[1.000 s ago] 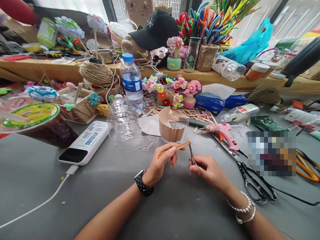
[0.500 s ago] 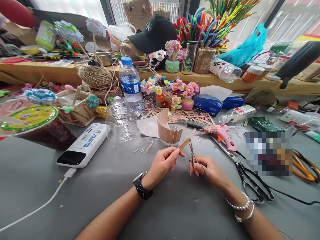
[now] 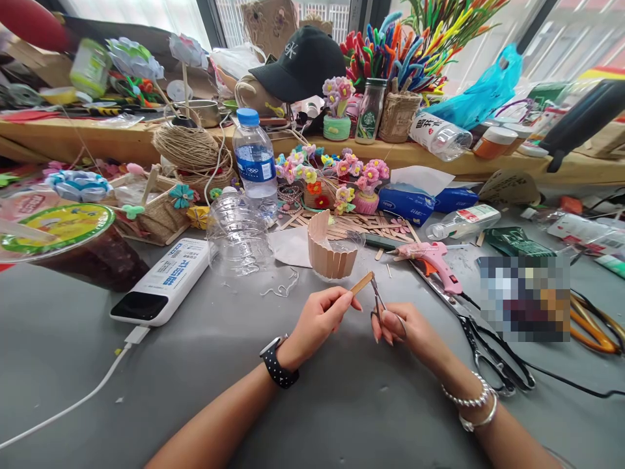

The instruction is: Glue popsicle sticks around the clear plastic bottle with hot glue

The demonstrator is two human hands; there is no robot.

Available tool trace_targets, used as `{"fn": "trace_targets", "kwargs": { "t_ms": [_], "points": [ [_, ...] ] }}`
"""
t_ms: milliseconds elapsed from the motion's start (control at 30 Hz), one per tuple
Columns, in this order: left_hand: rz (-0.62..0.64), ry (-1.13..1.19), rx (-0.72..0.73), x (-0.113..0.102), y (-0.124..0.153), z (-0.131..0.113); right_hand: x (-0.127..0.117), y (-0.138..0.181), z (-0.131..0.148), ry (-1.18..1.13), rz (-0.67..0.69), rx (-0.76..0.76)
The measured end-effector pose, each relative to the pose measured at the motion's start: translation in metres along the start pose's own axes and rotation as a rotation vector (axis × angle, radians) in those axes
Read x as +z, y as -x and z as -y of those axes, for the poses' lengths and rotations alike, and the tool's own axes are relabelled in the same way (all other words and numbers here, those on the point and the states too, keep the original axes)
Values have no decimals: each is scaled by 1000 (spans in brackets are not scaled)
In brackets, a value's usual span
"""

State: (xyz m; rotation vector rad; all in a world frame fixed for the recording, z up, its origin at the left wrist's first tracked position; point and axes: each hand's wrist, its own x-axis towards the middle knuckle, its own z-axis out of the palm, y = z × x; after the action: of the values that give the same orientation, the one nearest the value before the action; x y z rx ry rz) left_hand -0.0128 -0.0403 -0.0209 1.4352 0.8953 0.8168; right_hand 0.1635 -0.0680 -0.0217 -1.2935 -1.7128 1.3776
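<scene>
One held stick (image 3: 362, 283), one glue gun (image 3: 439, 260), one power bank (image 3: 168, 279).

Grey, smooth worktop (image 3: 332, 404) filled foreground at six o'clock, spreading toward nine and three. Wooden shelf (image 3: 124, 138) ran across behind it, from ten through twelve to two, edge yellowish-brown. Back was glazed: pale pane (image 3: 166, 19) between ten and eleven, barred pane (image 3: 234, 18) toward twelve, slatted pane (image 3: 576, 39) at two. Dark frames (image 3: 213, 25) stood between panes. Bright daylight came through.

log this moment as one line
left grip: wooden stick | right grip: small scissors, blades at stick's end | nearby: slatted cup, pink glue gun
</scene>
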Motion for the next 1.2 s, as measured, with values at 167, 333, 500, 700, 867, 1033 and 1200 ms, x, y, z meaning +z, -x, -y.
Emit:
{"fn": "trace_targets", "kwargs": {
  "t_ms": [167,333,500,700,867,1033,1200],
  "points": [
    [13,-8,1,0,0,0,1,0,0,-3,-12,19],
    [17,-18,18,0,0,1,0,2,1,5,-27,28],
    [-30,-67,22,1,0,2,0,1,1,20,-43,27],
    [-38,-144,19,0,-1,1,-2,0,3,40,-63,48],
    [-42,-155,26,0,-1,1,-1,1,4,54,-80,74],
    [-38,-149,22,0,-1,1,1,0,6,76,-115,101],
    [-7,-144,1,0,-1,0,1,1,2,32,-69,123]
  ]
}}
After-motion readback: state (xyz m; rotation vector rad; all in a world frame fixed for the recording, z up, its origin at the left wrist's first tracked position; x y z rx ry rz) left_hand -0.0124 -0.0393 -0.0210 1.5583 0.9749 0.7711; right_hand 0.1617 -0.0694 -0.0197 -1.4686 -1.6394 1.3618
